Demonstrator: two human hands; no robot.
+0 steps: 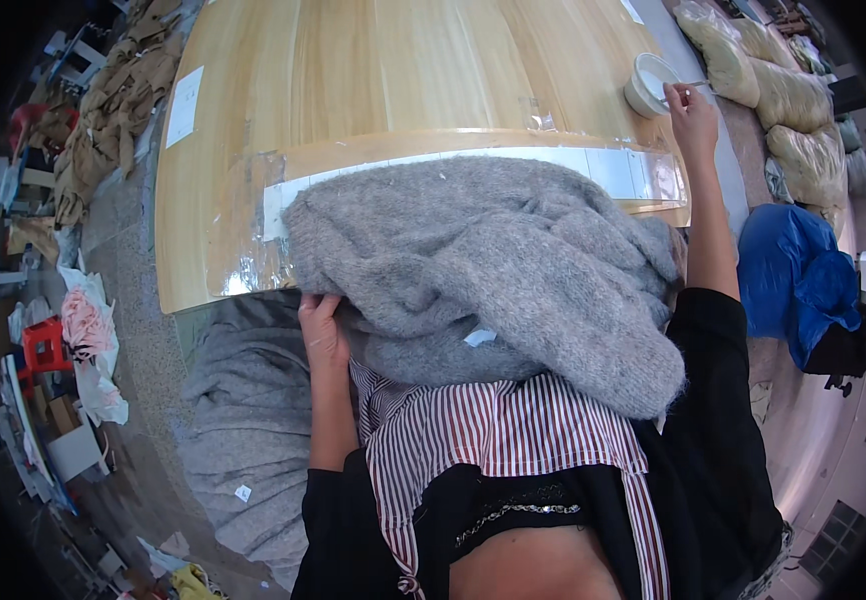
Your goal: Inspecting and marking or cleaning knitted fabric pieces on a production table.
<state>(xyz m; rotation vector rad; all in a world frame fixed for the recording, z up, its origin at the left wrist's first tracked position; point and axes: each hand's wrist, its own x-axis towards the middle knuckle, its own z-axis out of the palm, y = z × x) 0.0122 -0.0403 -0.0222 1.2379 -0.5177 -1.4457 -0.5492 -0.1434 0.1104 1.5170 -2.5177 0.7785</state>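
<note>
A fuzzy grey knit sweater lies bunched over the near edge of the table, one sleeve-like part hanging toward me. Its left edge is pinched by my left hand, whose fingertips are partly hidden in the knit. My right hand reaches far right to a small white tub, fingers closed at its rim. A thin, light-coloured tool shows at the fingers; its kind is too small to make out. A small white tag shows on the sweater's near side.
The wood-grain table has a white strip under clear tape along its near side. A pile of grey knits sits low at my left. Stuffed sacks and a blue bag stand right; a red stool is far left.
</note>
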